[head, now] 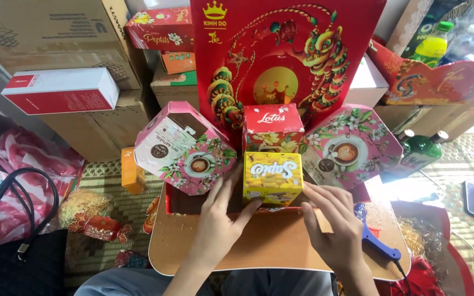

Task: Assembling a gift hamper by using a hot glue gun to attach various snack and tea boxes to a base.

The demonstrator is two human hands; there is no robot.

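1. A black bag with looped straps lies far left, beside crinkled pink plastic; plain cardboard cartons stack behind.
2. A glossy pink octagonal box already stands tilted in the red tray.
3. The left hand rests open, its fingers touching the lower left corner of the yellow box; this smooth cardboard cube sits centre front, under a red box; seemingly not yet fixed.
4. The right hand presses spread fingers at the cube's lower right, grasping nothing.
5. A second octagonal box leans right; a blue tool lies on the tan desk.
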